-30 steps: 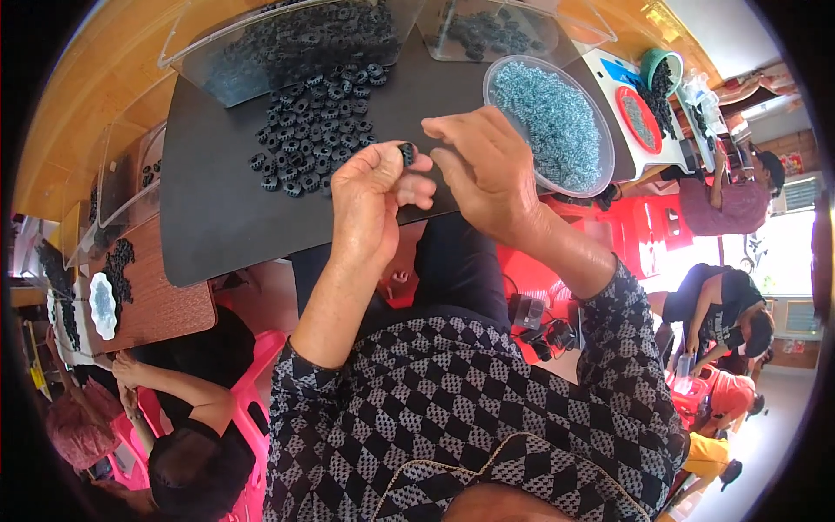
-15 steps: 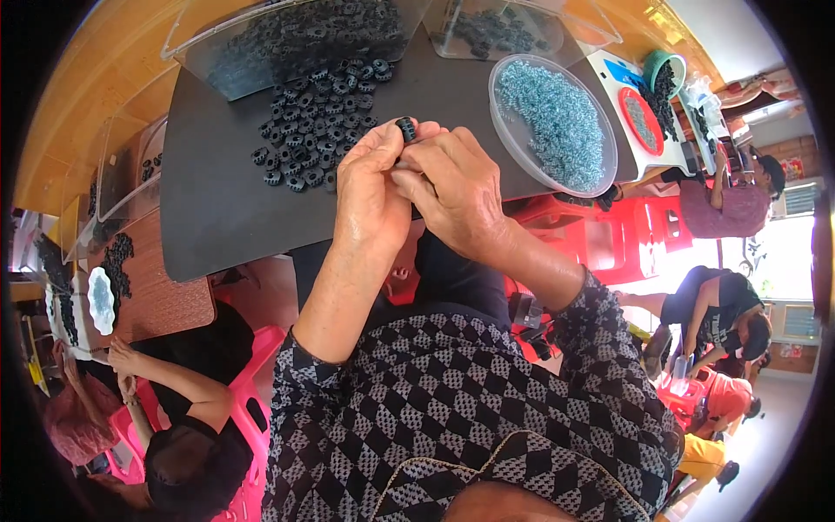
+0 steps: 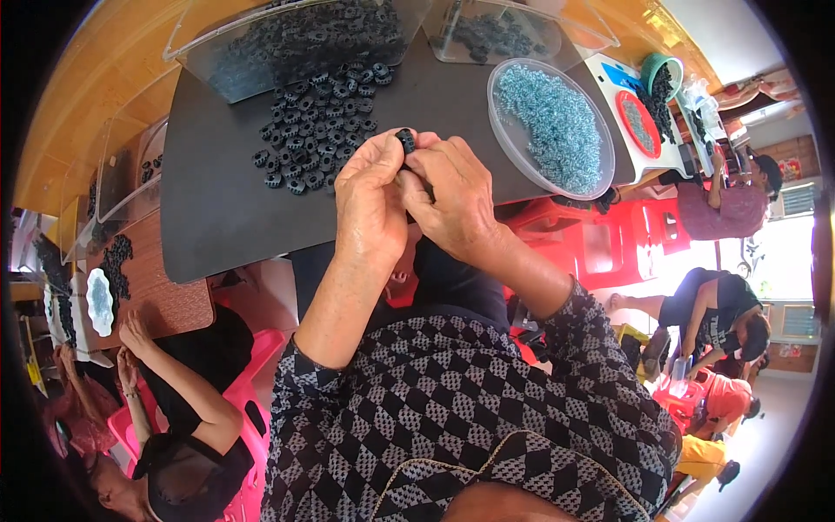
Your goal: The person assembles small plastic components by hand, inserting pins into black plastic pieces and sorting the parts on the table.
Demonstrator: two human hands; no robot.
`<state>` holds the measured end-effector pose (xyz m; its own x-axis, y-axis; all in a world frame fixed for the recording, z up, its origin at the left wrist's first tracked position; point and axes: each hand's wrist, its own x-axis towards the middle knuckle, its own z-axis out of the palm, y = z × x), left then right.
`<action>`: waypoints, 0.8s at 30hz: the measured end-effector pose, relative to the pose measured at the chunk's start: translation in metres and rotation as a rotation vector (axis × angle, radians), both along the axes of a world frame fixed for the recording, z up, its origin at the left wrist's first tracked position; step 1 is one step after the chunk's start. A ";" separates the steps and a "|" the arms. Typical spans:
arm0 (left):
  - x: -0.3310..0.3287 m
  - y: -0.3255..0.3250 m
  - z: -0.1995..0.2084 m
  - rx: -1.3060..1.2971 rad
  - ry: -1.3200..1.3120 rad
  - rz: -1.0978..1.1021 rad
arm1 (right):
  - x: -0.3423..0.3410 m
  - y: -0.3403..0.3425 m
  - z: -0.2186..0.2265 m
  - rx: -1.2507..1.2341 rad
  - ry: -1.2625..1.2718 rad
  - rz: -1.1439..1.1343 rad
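Note:
In front of me my left hand point(image 3: 372, 196) is closed, with a small black toothed ring-shaped part point(image 3: 405, 139) pinched near its thumb and fingertips. My right hand point(image 3: 454, 193) is against it, fingers bent and pressed together at the part's lower side. Anything between those right fingertips is hidden. Just beyond my left hand lies a spread of similar black toothed parts point(image 3: 309, 130) on the dark table point(image 3: 226, 209). To the right stands a round translucent tray point(image 3: 509, 161) heaped with tiny pale blue clear pieces point(image 3: 557, 122).
A clear bin point(image 3: 239, 83) of black parts stands at the back, with a smaller clear bin point(image 3: 444, 52) beside it. On the right are a white scale point(image 3: 657, 161) holding a red dish point(image 3: 637, 126), and red stools point(image 3: 609, 239). Other people sit at both sides.
My right hand has shifted slightly left and down, and its fingers have moved against the part. The left hand still grips it. A person at the lower left has moved their arms.

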<state>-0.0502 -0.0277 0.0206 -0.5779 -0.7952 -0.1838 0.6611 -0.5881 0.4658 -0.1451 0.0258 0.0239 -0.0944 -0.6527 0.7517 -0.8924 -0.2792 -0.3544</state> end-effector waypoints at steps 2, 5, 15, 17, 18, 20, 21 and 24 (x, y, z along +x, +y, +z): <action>0.004 -0.001 0.000 -0.133 -0.092 -0.001 | -0.001 0.007 0.003 0.033 -0.040 0.029; 0.006 -0.003 -0.004 -0.260 -0.234 0.101 | -0.006 0.020 0.008 0.170 -0.286 0.031; 0.014 0.007 -0.005 -0.438 -0.287 0.077 | -0.012 0.019 0.016 0.292 -0.763 0.181; 0.015 0.009 -0.006 -0.430 -0.295 0.063 | -0.012 0.017 0.012 0.286 -0.805 0.204; 0.016 0.009 -0.006 -0.422 -0.304 0.053 | -0.012 0.017 0.011 0.279 -0.848 0.232; 0.017 0.009 -0.010 -0.439 -0.324 0.053 | -0.011 0.018 0.011 0.287 -0.857 0.225; 0.017 0.009 -0.011 -0.458 -0.344 0.054 | -0.011 0.018 0.012 0.294 -0.865 0.220; 0.018 0.011 -0.010 -0.474 -0.350 0.046 | -0.013 0.018 0.010 0.290 -0.841 0.206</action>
<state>-0.0318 -0.0163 0.0104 -0.5095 -0.8601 0.0241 0.4407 -0.2367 0.8659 -0.1578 0.0438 0.0336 -0.3981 -0.8698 0.2914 -0.2501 -0.2027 -0.9468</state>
